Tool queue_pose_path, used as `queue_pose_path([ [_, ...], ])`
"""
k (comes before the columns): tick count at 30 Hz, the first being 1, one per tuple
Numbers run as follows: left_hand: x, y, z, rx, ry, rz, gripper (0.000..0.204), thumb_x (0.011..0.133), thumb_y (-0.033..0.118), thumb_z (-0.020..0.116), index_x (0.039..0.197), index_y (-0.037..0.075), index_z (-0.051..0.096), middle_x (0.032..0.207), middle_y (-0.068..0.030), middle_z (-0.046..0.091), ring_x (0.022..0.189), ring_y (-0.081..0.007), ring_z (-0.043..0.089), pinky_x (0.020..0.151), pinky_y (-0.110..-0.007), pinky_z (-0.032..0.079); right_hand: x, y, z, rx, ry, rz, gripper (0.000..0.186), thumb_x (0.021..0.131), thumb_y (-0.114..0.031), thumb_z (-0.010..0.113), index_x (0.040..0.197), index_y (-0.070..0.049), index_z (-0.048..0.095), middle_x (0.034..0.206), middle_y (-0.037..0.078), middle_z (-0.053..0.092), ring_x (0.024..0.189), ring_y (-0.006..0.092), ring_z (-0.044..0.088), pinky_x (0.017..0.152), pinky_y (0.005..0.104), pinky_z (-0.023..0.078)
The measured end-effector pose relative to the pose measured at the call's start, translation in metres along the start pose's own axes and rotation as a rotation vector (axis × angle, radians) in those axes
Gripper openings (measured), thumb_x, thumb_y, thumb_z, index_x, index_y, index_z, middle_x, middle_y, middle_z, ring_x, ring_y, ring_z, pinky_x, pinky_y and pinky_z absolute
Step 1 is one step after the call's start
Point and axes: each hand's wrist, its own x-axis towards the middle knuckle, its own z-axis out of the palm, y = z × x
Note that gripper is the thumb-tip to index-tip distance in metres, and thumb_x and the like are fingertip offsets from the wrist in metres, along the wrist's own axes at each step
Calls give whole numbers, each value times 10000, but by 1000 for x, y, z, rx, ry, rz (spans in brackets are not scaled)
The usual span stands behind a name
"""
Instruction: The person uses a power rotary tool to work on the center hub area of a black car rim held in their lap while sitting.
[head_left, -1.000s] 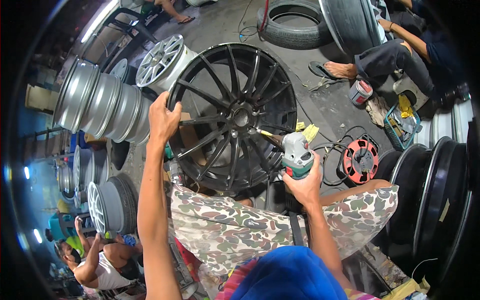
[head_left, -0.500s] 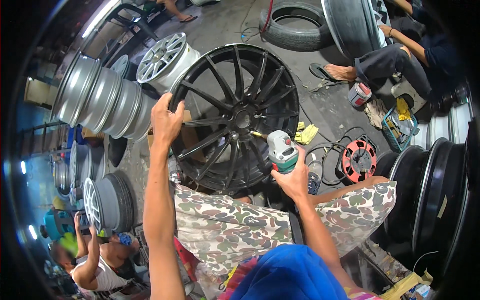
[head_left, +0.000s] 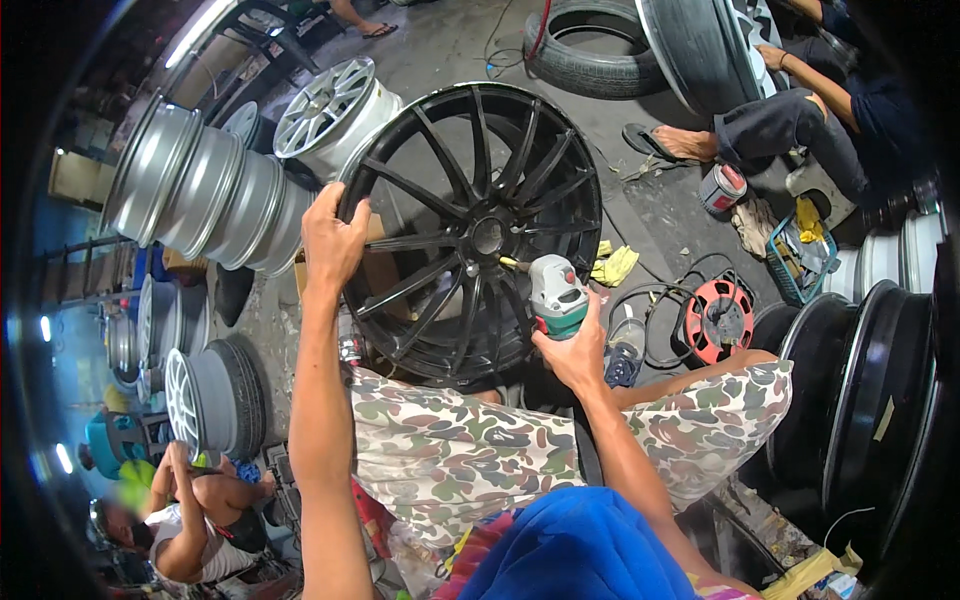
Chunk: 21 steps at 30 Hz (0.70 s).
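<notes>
A black multi-spoke wheel rim (head_left: 484,190) stands tilted in front of me, its face turned up toward me. At its upper left edge, my left hand (head_left: 334,232) is closed around the outer lip. My right hand (head_left: 577,345) grips a grey and green power tool (head_left: 559,293) at the rim's lower right. From the tool's head a thin, pale-tipped bit (head_left: 514,264) reaches to the hub area, just below the round centre bore. Whether the tip touches the metal I cannot tell. My fingers partly hide the tool's body.
Silver rims (head_left: 190,185) lie stacked at the left, with a white-spoked rim (head_left: 325,105) behind. A tire (head_left: 595,55) lies at the back. To the right are a red cable reel (head_left: 718,318), a can (head_left: 722,188), a teal basket (head_left: 803,262) and black rims (head_left: 850,390). Other people sit left and right.
My right hand and the power tool have shifted slightly left and up, the bit closer to the centre bore. My left hand keeps its hold. The person at lower left has moved their arms.
</notes>
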Motion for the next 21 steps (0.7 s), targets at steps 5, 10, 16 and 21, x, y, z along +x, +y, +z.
queue_pose_path([
  [5, 2, -3, 3, 23, 32, 20, 217, 881, 127, 769, 962, -25, 636, 812, -191, 589, 700, -361, 572, 694, -423, 480, -3, 3, 0, -12, 7, 9, 908, 709, -140, 896, 1470, -46, 409, 1171, 277, 728, 1095, 463, 732, 942, 500, 578],
  [10, 1, -6, 3, -5, 50, 50, 212, 927, 133, 777, 959, -22, 636, 729, -81, 505, 663, -151, 460, 630, -344, 431, -4, 5, 0, -1, 7, 21, 950, 697, -180, 912, 1486, -8, 410, 1157, 263, 731, 1078, 423, 736, 956, 482, 564],
  [16, 1, -12, 1, -2, 40, 45, 211, 935, 130, 773, 954, -25, 631, 716, -60, 495, 666, -138, 450, 621, -340, 416, -13, 13, 4, 36, 19, 52, 954, 708, -197, 924, 1490, -11, 410, 1167, 259, 734, 1083, 396, 743, 962, 469, 568],
  [21, -1, -17, -2, 4, 35, 43, 205, 942, 126, 764, 955, -27, 628, 726, -59, 491, 679, -133, 454, 627, -335, 416, -18, 8, 5, 22, 38, 18, 909, 728, -164, 906, 1469, -37, 396, 1131, 281, 740, 1056, 449, 752, 928, 493, 585],
])
